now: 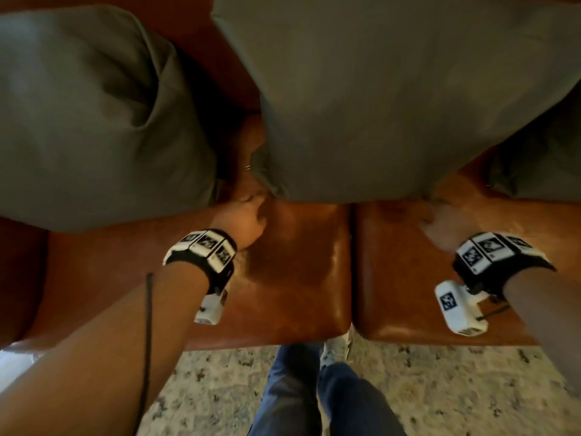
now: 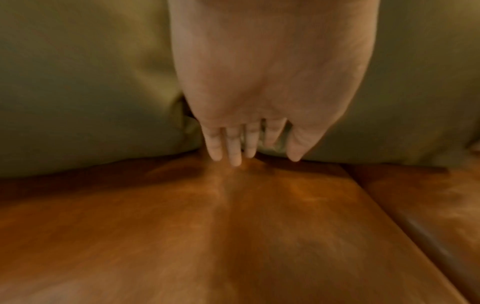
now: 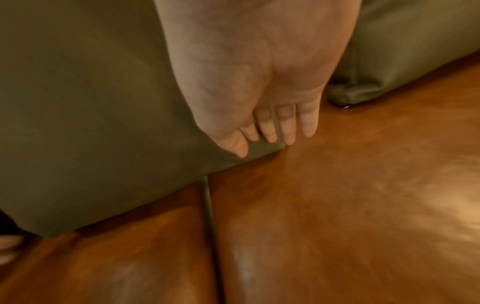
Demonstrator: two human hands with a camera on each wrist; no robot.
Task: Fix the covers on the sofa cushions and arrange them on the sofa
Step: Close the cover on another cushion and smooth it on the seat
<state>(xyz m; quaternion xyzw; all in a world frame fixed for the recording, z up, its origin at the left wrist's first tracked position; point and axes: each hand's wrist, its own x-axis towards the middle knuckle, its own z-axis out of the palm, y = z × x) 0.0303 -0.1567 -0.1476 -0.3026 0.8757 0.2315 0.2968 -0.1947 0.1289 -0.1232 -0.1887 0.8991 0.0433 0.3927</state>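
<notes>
Middle green cushion (image 1: 393, 99) is standing on the brown sofa (image 1: 298, 272), left hand (image 2: 259, 86) and right hand (image 3: 249, 82) reaching toward its lower corners, fingers (image 2: 235, 150) straight, slightly apart, gripping nothing.

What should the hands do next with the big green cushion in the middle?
Probably nudge the middle cushion straight against the sofa back. Both the left hand and right hand are open at its bottom corners, and it leans tilted between the other cushions.
</notes>
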